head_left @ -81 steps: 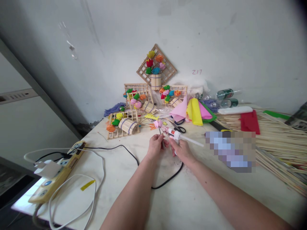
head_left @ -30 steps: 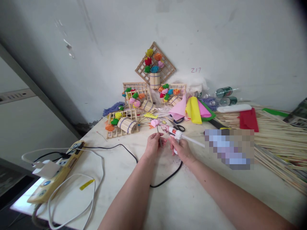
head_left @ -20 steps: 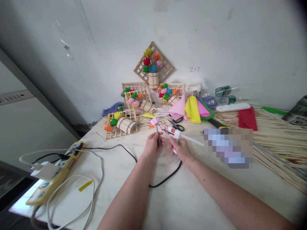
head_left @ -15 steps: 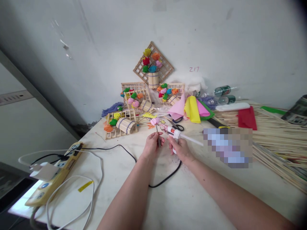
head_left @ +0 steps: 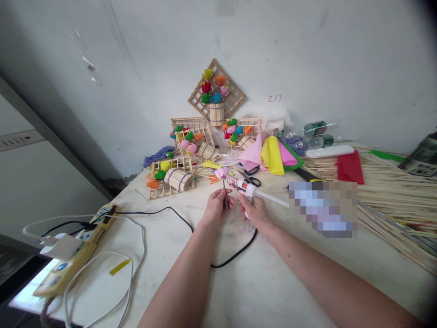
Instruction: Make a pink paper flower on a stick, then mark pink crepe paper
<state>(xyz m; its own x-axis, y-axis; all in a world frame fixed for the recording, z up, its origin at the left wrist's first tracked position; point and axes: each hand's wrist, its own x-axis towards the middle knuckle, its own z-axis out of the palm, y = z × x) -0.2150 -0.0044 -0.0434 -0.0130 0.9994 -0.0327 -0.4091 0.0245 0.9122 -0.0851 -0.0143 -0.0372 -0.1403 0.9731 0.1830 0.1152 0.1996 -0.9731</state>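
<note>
My left hand (head_left: 215, 206) pinches a thin stick that carries a small pink paper flower (head_left: 221, 172) at its top. My right hand (head_left: 256, 210) grips a white glue gun (head_left: 245, 187) with a clear glue stick jutting out to the right. The gun's patterned nozzle points left and sits just beside the flower's base. Both hands hover low over the white table (head_left: 259, 282). A black cord (head_left: 235, 257) runs from the gun across the table.
Stick frames with paper flowers (head_left: 191, 150) stand along the wall, one hanging (head_left: 216, 93). Coloured paper sheets (head_left: 273, 155), scissors (head_left: 253, 181), bottles (head_left: 316, 128) and a large heap of bamboo sticks (head_left: 392, 191) lie right. A power strip (head_left: 73, 253) with cables sits at the left edge.
The view has drifted slightly right and down. Both hands stay nearly in place, with the glue gun's nozzle kept at the flower's base.
</note>
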